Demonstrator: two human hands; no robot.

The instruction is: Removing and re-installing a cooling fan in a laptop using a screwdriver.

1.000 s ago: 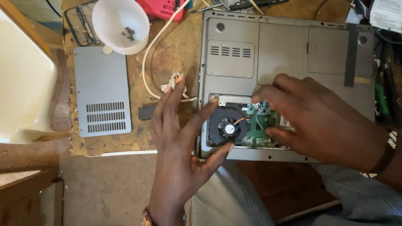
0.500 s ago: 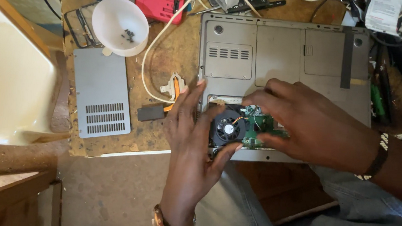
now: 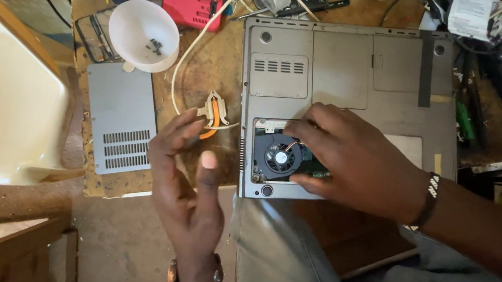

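Note:
A grey laptop (image 3: 354, 71) lies upside down on the wooden bench, its fan bay uncovered. The black cooling fan (image 3: 280, 158) sits in that bay. My right hand (image 3: 358, 159) lies over the bay, fingertips pressing on the fan assembly and the green board beside it. My left hand (image 3: 190, 184) hovers left of the laptop, fingers apart and holding nothing, near a small orange and beige clip (image 3: 213, 114) on the bench.
A grey vented cover panel (image 3: 121, 120) lies at the left. A white bowl (image 3: 143, 33) holds a few dark screws. A red box (image 3: 191, 3), white cable (image 3: 189, 57) and assorted tools crowd the back. A cream chair (image 3: 6, 107) stands far left.
My left hand has pulled off the fan and moved left, away from the laptop. The fan has settled flat into its bay under my right hand.

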